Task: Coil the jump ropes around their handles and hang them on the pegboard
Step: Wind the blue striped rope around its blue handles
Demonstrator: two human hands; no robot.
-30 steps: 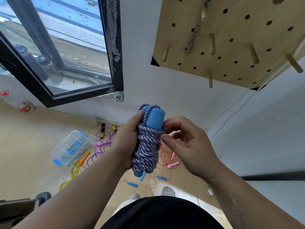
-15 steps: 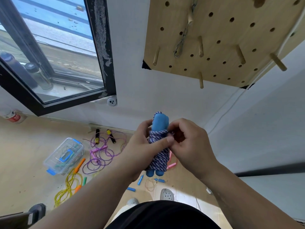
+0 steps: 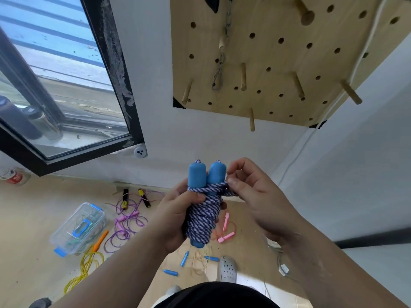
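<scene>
**Wood floor, white wall: coiled rope in both hands below pegboard**

Head view: pale wood floor (image 3: 33,218) under white wall (image 3: 200,134), black-framed window (image 3: 55,85) at L, wooden pegboard (image 3: 278,63) up top w/ pegs (image 3: 243,76) and a chain (image 3: 219,70) hanging on one. Centre frame: gripping w/ L hand (image 3: 175,218), fingers curled round a purple-white jump rope (image 3: 203,216) coiled on its two blue handles (image 3: 206,176), upright, side by side. Pinching w/ R hand (image 3: 255,196) the rope's top turn just beside the handles, thumb and forefinger closed on it. Bundle well below pegboard, not hung yet. On floor: clear box (image 3: 77,230), purple rope (image 3: 126,227), yellow rope (image 3: 86,267), pink rope (image 3: 225,230).
</scene>
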